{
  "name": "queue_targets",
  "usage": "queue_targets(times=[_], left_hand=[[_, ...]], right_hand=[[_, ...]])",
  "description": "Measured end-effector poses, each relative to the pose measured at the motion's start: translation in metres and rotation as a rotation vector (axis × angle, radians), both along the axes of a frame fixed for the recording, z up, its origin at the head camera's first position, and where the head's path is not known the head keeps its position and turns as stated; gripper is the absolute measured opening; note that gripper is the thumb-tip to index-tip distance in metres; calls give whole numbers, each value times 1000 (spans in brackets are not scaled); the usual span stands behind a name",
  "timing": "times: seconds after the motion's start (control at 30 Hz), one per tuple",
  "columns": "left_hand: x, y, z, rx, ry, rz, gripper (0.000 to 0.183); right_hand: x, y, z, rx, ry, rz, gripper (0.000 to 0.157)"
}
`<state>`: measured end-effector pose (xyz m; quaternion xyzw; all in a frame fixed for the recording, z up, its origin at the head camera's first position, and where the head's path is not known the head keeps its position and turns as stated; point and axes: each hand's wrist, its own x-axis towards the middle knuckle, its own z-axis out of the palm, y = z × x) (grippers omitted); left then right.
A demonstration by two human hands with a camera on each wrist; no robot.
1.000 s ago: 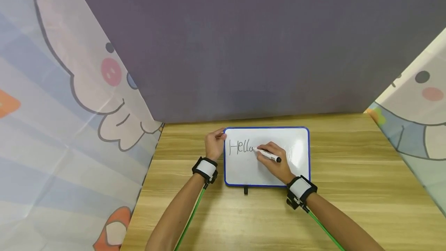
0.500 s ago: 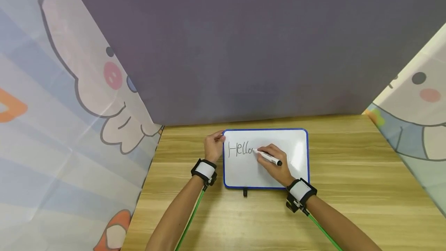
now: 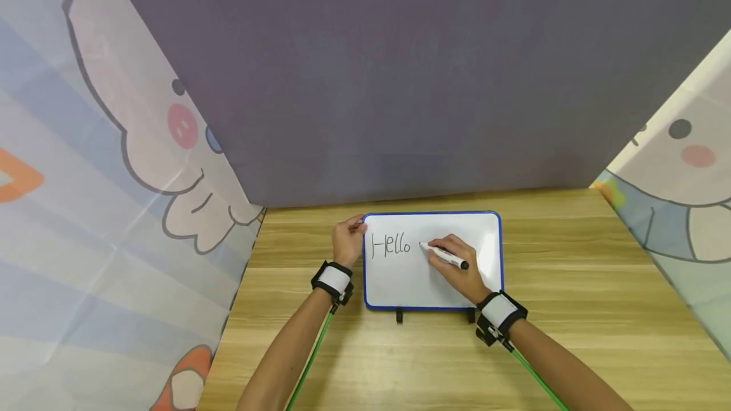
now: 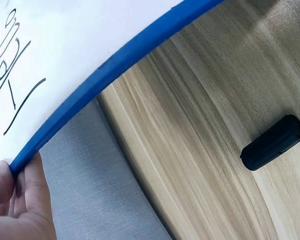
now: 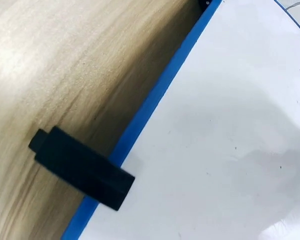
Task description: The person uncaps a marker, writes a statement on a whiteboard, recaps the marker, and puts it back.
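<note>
A whiteboard [image 3: 394, 284] with a blue frame stands on the wooden table, with "Hello" [image 3: 391, 244] handwritten in black at its upper left. My left hand [image 3: 348, 243] pinches the board's left edge near the top corner; in the left wrist view the thumb [image 4: 1, 184] is on the white face and the fingers are behind the blue rim [image 4: 90, 102]. With my right hand [image 3: 459, 268] I hold a white marker [image 3: 447, 255] with a black end, its tip at the board face right of the "o". The right wrist view shows neither that hand nor the marker.
Black feet [image 3: 399, 314] jut out at the board's lower edge; a black clip [image 5: 85, 167] grips the blue rim in the right wrist view. The wooden table [image 3: 571, 284] extends on both sides. A grey panel [image 3: 400, 81] rises behind, with cartoon-printed sheets [image 3: 137, 163] left and right.
The "o" has been closed, finishing the word's last letter shape. My right hand has moved the marker a little to the right, away from the letters. My left hand keeps its grip on the edge.
</note>
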<state>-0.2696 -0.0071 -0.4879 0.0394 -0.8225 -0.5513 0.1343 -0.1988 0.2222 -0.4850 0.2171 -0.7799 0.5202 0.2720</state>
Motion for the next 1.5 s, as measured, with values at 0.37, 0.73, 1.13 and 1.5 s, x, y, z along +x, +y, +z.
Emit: queue_targets(times=[0.37, 0.73, 1.13, 1.5], left_hand=[[-1, 2, -1, 5, -5, -8, 24], [-6, 0, 0, -2, 34, -5, 25], [-3, 2, -1, -31, 26, 8, 25], [-4, 3, 0, -27, 21, 8, 25]], right_hand=[[-1, 0, -5, 11, -38, 34, 19], [2, 3, -4, 32, -110, 37, 19], [-3, 4, 0, 17, -39, -22, 18], [2, 8, -6, 17, -107, 5, 18]])
